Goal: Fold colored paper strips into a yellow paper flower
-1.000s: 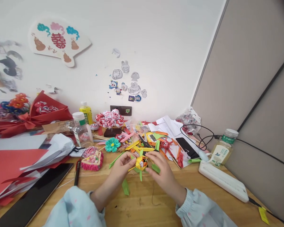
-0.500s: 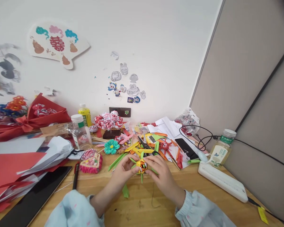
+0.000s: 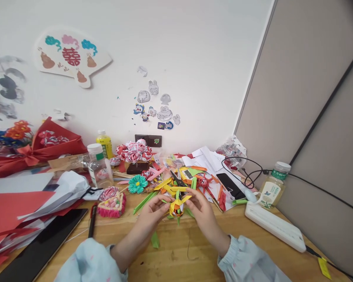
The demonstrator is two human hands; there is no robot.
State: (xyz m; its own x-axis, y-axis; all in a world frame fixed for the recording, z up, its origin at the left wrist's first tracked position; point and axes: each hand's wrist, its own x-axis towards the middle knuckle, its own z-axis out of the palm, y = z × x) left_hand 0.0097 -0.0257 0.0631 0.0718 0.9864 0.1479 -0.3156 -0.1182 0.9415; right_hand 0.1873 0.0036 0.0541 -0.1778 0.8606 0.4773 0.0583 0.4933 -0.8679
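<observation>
A small woven paper ball of yellow, orange and green strips is held up over the wooden table between my two hands. My left hand pinches its left side with thumb and fingers. At the upper right, my right hand has its fingertips closed on a yellow paper strip that sticks out of the ball. Green strip ends point up and down from it. Just behind lie scissors among loose folded strips, and a green strip lies on the table below my left hand.
To the left are a heart-shaped pink-edged piece, a pen, a dark tablet and red paper. On the right stand a white power strip, a bottle and a phone. A teal flower lies behind.
My right hand has drawn back slightly from the ball, with its fingertips now at a yellow strip end. More of the ball shows. My left hand stays on its left side.
</observation>
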